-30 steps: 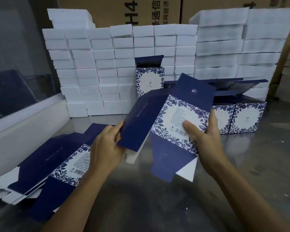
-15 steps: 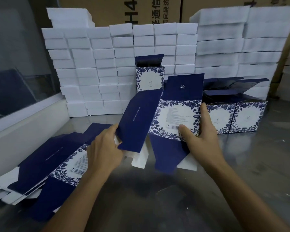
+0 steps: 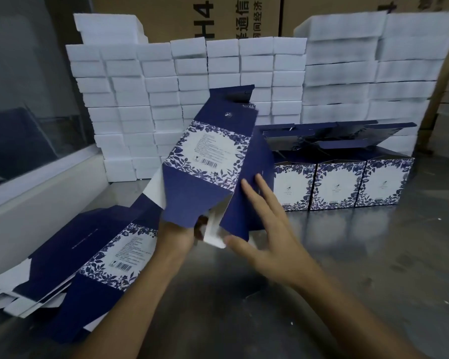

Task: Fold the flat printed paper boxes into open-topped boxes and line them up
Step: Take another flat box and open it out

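Observation:
A navy box with a blue floral label (image 3: 213,154) is tilted in the air at the centre, opened into a sleeve, its bottom flaps hanging toward me. My left hand (image 3: 178,237) holds it from below, mostly hidden behind a navy flap. My right hand (image 3: 267,226) lies with straight fingers against the box's navy right side, thumb under its lower edge. A pile of flat printed boxes (image 3: 88,260) lies at the left. A row of folded boxes (image 3: 337,185) with raised lids stands at the right rear.
Stacks of white foam blocks (image 3: 166,104) form a wall behind the work area, with brown cartons (image 3: 187,19) behind them. A white ledge under a glass pane (image 3: 31,193) runs along the left. The grey metal tabletop (image 3: 373,255) extends to the right.
The box has been swung up and tilted left, its bottom flaps now toward me. My right hand has shifted from gripping the label panel to lying flat on the navy side.

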Demonstrator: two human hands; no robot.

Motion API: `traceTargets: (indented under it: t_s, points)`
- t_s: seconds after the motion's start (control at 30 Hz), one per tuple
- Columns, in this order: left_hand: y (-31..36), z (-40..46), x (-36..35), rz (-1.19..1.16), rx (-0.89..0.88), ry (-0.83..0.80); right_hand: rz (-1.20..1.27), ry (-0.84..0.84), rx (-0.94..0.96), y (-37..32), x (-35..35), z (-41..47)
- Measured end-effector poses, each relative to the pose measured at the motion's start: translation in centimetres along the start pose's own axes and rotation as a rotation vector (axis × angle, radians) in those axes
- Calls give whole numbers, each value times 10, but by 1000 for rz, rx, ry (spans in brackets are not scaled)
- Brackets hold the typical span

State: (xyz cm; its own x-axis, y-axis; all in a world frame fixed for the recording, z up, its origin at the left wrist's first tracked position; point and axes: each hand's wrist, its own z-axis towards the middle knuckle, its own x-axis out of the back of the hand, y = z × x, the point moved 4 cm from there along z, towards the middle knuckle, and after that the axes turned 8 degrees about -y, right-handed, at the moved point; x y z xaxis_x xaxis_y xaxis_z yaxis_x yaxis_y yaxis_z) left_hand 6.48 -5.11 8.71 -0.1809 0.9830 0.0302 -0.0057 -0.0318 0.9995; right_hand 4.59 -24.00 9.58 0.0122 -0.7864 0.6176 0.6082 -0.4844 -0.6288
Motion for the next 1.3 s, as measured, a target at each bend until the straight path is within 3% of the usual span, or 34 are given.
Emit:
traceTargets:
  t_s: [0.17, 0.3, 0.4, 0.57, 0.7, 0.83, 1.07, 1.17, 1.3]
  points:
    - [20, -5, -21, -436, -179, -289, -73, -70, -48, 13, -2, 4]
    - [20, -4, -22, -490, -202, -347, -40, -40, -39, 11, 1, 8]
    - [23, -2, -16, -359, -291, -198, -57, 76, 5, 8, 9, 6]
    - [33, -8, 7, -235, -481, 239, 133, 329, 139, -5, 25, 7]
    - [48, -17, 13, -55, -746, 241, 274, 431, 185, -11, 32, 8]
    - [48, -22, 6, 25, -893, 217, 310, 502, 206, -14, 34, 6]
    - [39, -12, 13, 156, -869, 281, 408, 335, 1, 11, 20, 12]
    - [27, -4, 8, 268, -757, 242, 348, 368, -55, 22, 17, 10]
    - [10, 10, 0, 249, -616, 137, 263, 479, -77, 31, 22, 6]
